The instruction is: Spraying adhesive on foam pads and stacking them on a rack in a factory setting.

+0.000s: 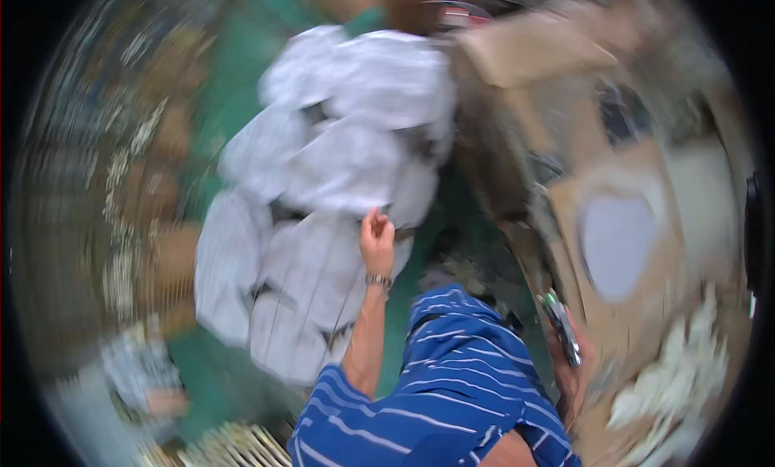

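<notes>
My left hand (pixel 377 242), with a band on its wrist, reaches out over a group of rounded white bundles (pixel 339 253), which look like fabric. Its fingers are curled together at the lower edge of one white bundle (pixel 347 164). Blur hides whether they grip that edge. At my right side, my right hand (pixel 571 368) is closed around a slim dark and silver handheld object (pixel 563 328) with a green tip. The object's exact kind does not show.
The white bundles lie on a green floor (pixel 214 370). Right of me, a brown cardboard surface (pixel 565 201) carries a flat pale rounded piece (pixel 619 245) and loose white scraps (pixel 674 370). Blurred shelving or stacked goods (pixel 97 217) run along the left.
</notes>
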The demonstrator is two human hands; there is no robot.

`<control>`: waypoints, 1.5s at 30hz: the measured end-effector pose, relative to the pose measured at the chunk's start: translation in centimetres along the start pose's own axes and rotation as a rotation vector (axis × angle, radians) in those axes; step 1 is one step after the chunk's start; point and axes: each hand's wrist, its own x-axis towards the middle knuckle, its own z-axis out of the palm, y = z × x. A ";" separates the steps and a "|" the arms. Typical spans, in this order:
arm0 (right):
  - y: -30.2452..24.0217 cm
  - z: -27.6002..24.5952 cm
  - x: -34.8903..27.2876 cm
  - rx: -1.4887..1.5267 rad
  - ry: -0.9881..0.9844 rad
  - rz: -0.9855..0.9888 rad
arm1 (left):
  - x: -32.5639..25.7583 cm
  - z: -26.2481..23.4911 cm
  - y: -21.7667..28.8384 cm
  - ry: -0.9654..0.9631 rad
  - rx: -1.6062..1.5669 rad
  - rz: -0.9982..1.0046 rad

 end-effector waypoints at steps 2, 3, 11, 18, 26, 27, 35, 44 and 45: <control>1.1 -1.8 -2.6 0.012 0.127 0.007 | -3.1 6.9 1.8 -0.371 0.158 -0.083; 1.7 -2.9 -3.8 -0.035 0.203 -0.064 | -4.1 9.4 2.2 -0.548 0.236 -0.049; 5.8 -5.8 -7.0 0.036 0.862 0.253 | -3.0 16.6 -10.7 -1.097 0.493 -0.101; 7.7 -6.0 -9.5 0.037 0.673 0.227 | -0.2 14.5 -19.8 -1.077 0.600 -0.442; 9.8 -7.5 -8.5 0.073 0.954 0.118 | -1.8 11.7 -19.2 -0.936 0.850 -0.801; 9.8 -7.4 -8.8 0.078 0.954 0.121 | -2.2 11.4 -19.1 -0.924 0.974 -0.782; 10.0 -7.1 -12.2 0.155 0.962 0.431 | -2.6 11.1 -20.9 -1.037 0.937 -0.541; 9.5 -6.5 -7.1 0.185 0.756 0.036 | -0.8 16.1 -20.5 -1.004 0.638 -0.887; 9.6 -6.8 -6.6 0.148 0.795 0.036 | -0.8 16.9 -20.1 -0.989 0.714 -0.845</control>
